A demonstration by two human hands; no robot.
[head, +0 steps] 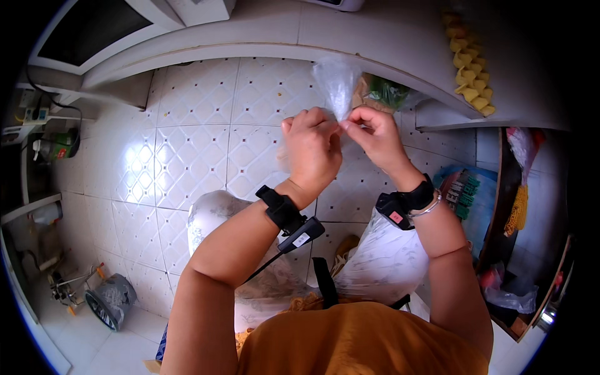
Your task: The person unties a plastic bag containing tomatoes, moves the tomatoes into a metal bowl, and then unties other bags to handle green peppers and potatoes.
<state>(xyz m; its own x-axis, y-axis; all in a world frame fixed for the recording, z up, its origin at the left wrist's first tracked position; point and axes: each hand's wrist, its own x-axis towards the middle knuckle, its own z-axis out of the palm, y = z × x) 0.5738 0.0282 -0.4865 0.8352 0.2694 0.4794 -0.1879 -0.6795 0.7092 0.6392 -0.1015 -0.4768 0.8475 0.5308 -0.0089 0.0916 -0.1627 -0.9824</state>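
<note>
A clear plastic bag [338, 84] hangs ahead of me over the tiled floor, fanned wide at its far end and gathered to a narrow point between my hands. My right hand [378, 137] pinches that gathered point between thumb and forefinger. Closed into a loose fist, my left hand [313, 146] meets the same point from the other side, its fingertips mostly hidden. Blur softens the left hand's outer edge. Just beyond the right hand lie a brown paper bag [363, 93] and leafy greens [388, 92] in clear plastic.
A counter [262, 30] runs along the far side, with yellow folded pieces [468, 65] in a row on it. To the right, an open cabinet [497, 201] has corn cobs [518, 211] hanging inside; a printed blue sack [473, 206] stands beside it. A grey bin [112, 300] is lower left.
</note>
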